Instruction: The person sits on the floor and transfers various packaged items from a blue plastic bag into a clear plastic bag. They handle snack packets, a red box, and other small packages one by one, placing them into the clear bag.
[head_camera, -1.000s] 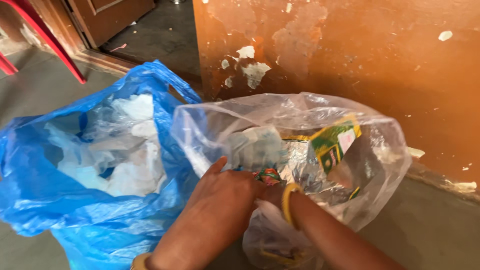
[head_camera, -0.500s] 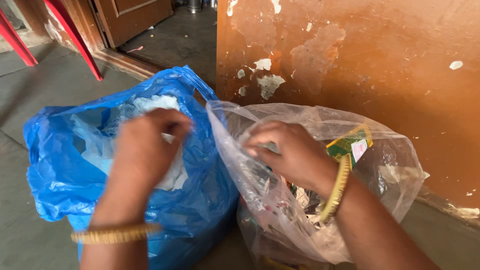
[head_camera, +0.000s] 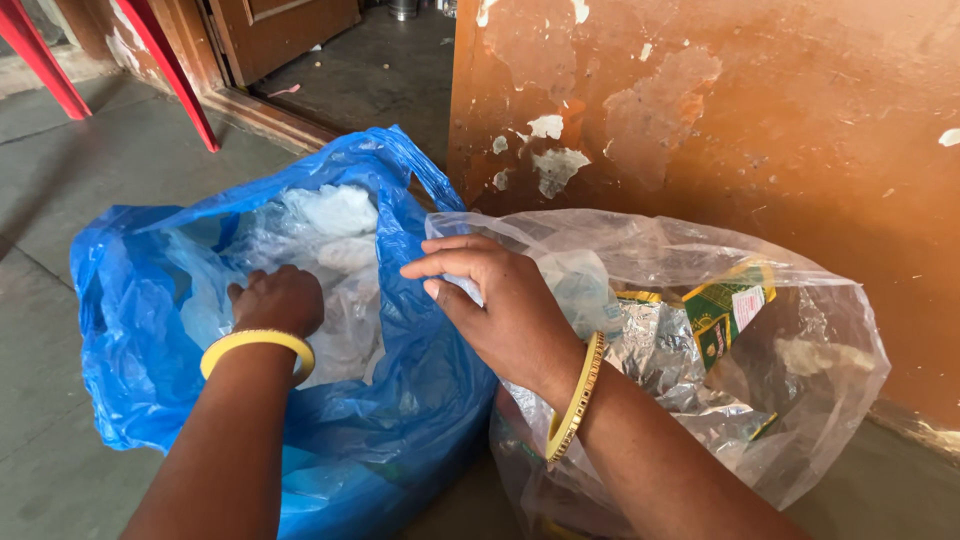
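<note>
Left hand: fingers curled down into the white and clear plastic scraps that fill the blue bag. The fingertips are buried in the scraps, so whether they grip anything cannot be told. A yellow bangle sits on this wrist.

Right hand: fingers extended and held loosely together, laid on the near rim of the clear bag where that rim meets the blue bag's wall. A pale scrap shows under the fingertips; whether it is pinched cannot be told. A gold bangle sits on this wrist.

The blue bag stands open on the floor, on the left, its mouth upward. The clear bag stands just beside it on the right, the two touching. Inside the clear bag lie silver foil wrappers and a green and yellow packet pressed against the far wall of the bag.

Behind both bags stands an orange wall with peeling paint. At upper left are a brown wooden door and red chair legs.
</note>
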